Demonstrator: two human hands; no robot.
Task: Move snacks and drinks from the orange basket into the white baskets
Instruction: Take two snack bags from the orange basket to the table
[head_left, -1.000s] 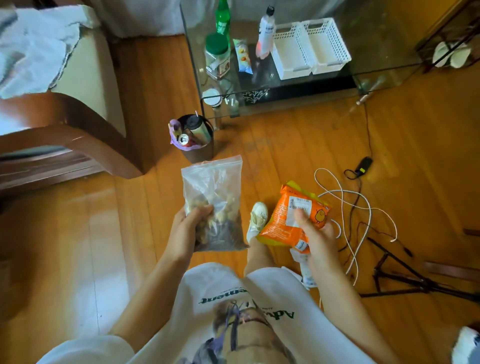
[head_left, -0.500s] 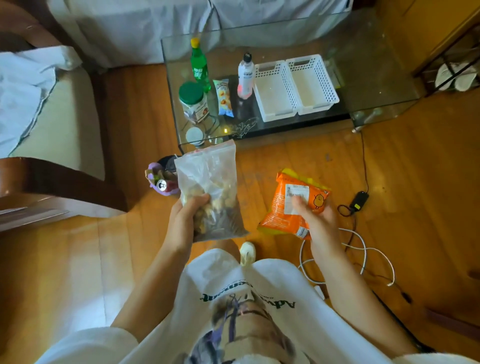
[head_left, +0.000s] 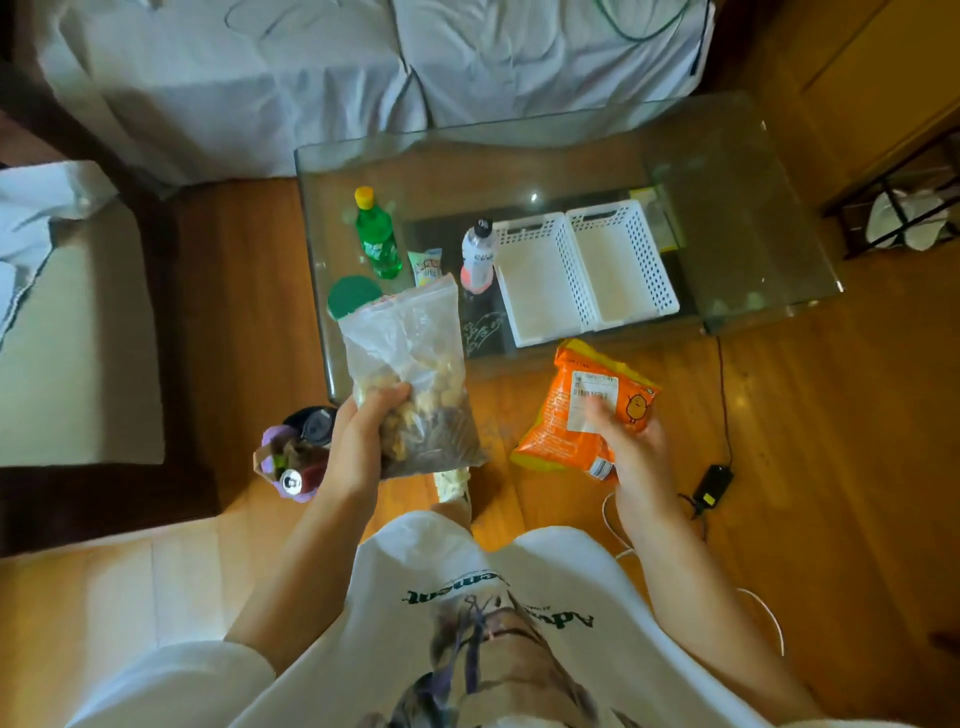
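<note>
The scene is a room with a wooden floor (head_left: 810, 415), a glass table (head_left: 737, 171) ahead and a white-sheeted sofa (head_left: 311, 78) beyond it. Nearest the camera, the person's white printed shirt (head_left: 467, 597) fills the lower edge.

The left hand (head_left: 358, 441) grips a clear zip bag (head_left: 410, 374) of mixed snacks, thumb curled over the front face, bag held upright in front of the table's near left corner. The right hand (head_left: 634, 457) holds an orange snack packet (head_left: 582, 410) by its lower part, fingers spread across the white label; the packet is tilted and sits just in front of the table's near edge. The hands are well apart.

On the floor, beside the left wrist, stands a dark container (head_left: 301, 452) with a purple liner, holding a can and other items. A black adapter (head_left: 714, 480) with its cable lies on the floor to the right.

On the table, two white baskets (head_left: 587, 270) stand side by side, touching, close to the near edge. Left of them stands a white bottle (head_left: 478, 254) with a pink base, then a small snack pouch (head_left: 427, 265), partly hidden by the zip bag, and a green bottle (head_left: 376, 236) with a yellow cap. A green-lidded jar (head_left: 353, 296) stands near the left edge.
</note>
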